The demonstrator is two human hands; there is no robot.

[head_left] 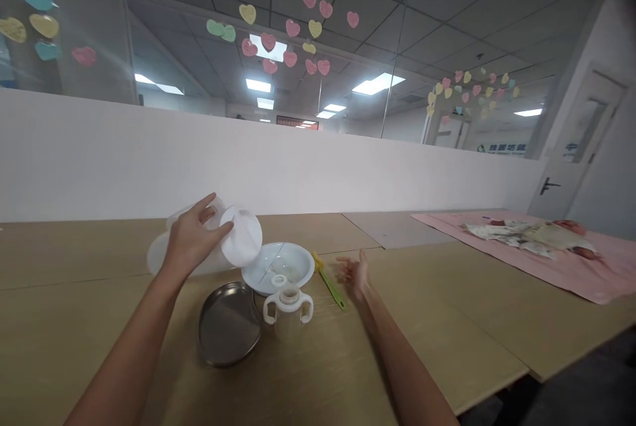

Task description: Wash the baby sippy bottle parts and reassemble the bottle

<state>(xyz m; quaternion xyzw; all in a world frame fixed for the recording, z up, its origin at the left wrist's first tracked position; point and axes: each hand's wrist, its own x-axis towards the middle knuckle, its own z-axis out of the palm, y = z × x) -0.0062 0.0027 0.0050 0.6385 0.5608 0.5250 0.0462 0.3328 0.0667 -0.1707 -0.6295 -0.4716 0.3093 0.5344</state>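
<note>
My left hand (191,237) is closed over a white, partly translucent container, with the thumb against its round white end (243,238). The hand hides much of its body. Just right of the container sits a white bowl (298,255) with small clear pieces in it. In front of the bowl stands a clear baby bottle (289,310) with two white handles, its top uncovered. My right hand (355,275) hovers empty beside a green brush with a yellow head (332,290); its fingers are apart and slightly blurred.
A shiny metal tray (231,326) lies left of the bottle. Far right, a pink cloth (596,287) carries a doll-like figure in light clothing (541,237). A low white wall (318,174) with glass above runs behind the wooden table (422,340).
</note>
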